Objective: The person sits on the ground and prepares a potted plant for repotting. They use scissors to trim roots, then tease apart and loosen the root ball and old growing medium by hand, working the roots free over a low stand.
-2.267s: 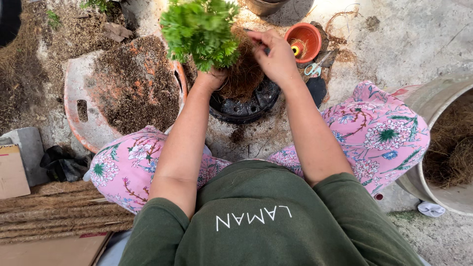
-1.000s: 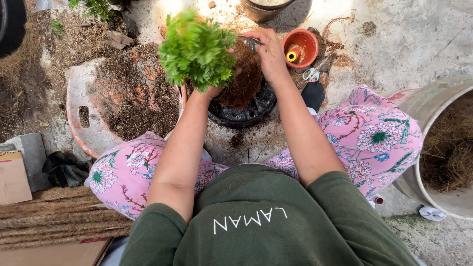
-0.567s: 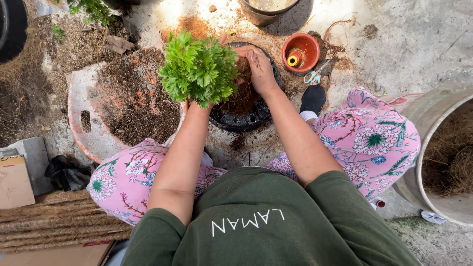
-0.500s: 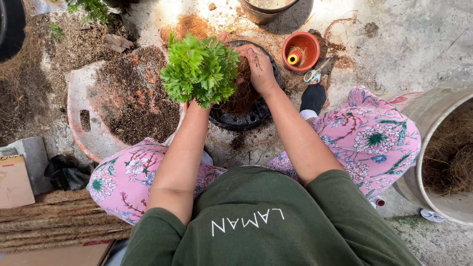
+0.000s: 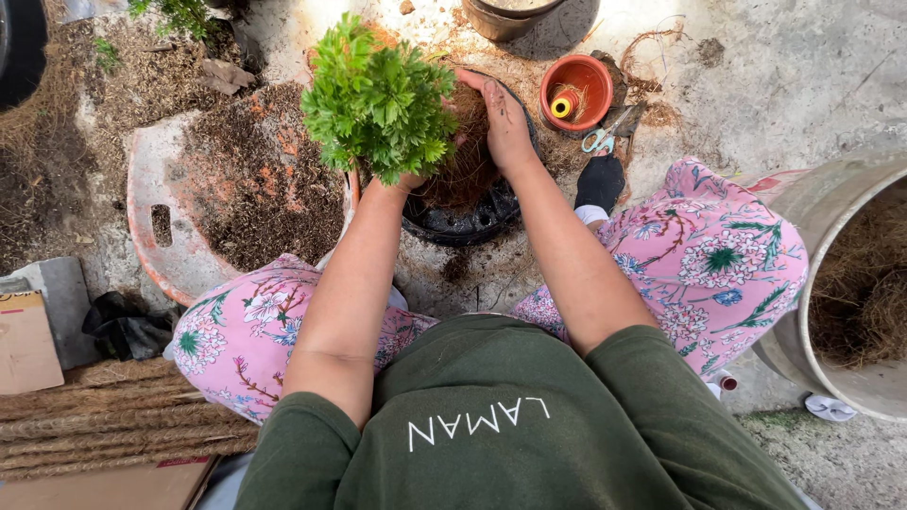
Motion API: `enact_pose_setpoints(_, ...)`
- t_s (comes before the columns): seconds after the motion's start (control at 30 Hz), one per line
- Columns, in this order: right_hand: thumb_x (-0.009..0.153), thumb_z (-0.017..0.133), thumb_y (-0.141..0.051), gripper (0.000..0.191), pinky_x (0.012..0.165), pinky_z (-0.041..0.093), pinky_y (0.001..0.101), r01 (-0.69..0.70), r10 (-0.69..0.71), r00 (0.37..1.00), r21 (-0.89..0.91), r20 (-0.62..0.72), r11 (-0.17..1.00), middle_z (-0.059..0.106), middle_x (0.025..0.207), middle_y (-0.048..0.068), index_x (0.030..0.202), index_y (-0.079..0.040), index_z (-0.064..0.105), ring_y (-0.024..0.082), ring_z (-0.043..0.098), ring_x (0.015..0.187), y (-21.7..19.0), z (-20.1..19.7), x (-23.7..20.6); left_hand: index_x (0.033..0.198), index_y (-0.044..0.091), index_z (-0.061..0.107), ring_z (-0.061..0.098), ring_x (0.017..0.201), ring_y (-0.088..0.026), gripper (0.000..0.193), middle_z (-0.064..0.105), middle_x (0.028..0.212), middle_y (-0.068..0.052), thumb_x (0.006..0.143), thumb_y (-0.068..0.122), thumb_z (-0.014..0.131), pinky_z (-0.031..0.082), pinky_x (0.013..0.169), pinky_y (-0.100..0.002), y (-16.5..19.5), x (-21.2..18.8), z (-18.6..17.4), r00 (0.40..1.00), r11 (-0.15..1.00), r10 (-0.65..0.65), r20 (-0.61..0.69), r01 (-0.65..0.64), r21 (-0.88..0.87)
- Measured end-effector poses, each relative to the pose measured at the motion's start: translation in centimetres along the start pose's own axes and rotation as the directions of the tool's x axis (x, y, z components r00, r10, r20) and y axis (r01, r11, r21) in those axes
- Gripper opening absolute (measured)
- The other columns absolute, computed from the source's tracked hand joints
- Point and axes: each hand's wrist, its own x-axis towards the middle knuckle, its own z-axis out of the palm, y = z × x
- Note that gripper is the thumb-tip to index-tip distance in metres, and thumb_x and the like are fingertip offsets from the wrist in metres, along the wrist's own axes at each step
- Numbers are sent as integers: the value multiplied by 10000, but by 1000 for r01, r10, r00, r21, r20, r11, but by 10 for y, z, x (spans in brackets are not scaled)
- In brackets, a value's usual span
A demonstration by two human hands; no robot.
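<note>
Gripping the leafy plant (image 5: pixel 380 99) as before, the left hand (image 5: pixel 408 179) stays closed while the right hand (image 5: pixel 503 118) still presses open-palmed on the root ball (image 5: pixel 463 165).

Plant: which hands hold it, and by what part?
Left hand grips the plant at its base; right hand presses flat on the root ball.

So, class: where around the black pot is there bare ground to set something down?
Bare concrete lies right of the orange pot, above the big drum. The soil-filled lid crowds the black pot's left; scissors crowd its right.
</note>
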Motion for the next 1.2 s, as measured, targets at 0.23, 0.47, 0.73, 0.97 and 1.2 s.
enact_pose_setpoints(0.23,1133,323,-439,590,1171,431,389,211,-235,972,-402,-10,891,661,1418,146,1330,-25,694,321,611,1355,-20,15,-19,1441,105,540,542,1299,-278,564,592,1422,-106,953,227,794,441,1127,-412,-12,1,-1,981,918,187,-43,-160,363)
enact_pose_setpoints(0.47,1139,333,-390,524,1170,437,432,264,-296,954,-569,38,779,655,1419,141,1333,-55,686,376,581,1375,-21,18,-19,1469,51,523,499,1356,-315,578,534,1485,-129,968,226,753,394,1146,-441,0,4,-5,980,971,199,-27,-194,137)
enact_pose_setpoints(0.73,1145,297,-423,558,1204,410,446,226,-230,972,-477,51,849,635,1462,128,1382,-62,651,376,528,1440,-13,13,-13,1394,96,616,614,1240,-233,487,655,1379,-89,964,254,780,504,1045,-382,11,13,-8,999,987,44,-10,-42,153)
enact_pose_setpoints(0.97,1123,262,-508,655,1249,302,457,189,-187,981,-393,45,900,616,1485,156,1404,-49,636,388,460,1483,-11,9,-9,1234,117,721,690,1112,-252,384,741,1213,-68,941,333,844,543,944,-395,37,6,-24,995,981,-10,-98,28,194)
enact_pose_setpoints(1.2,1115,267,-459,605,1259,213,474,158,-277,959,-690,-63,706,589,1525,91,1461,-99,610,324,371,1536,-2,28,-42,1131,146,753,716,1084,-242,368,774,1132,-30,871,390,842,509,976,-409,52,9,-30,949,989,103,-299,-65,133)
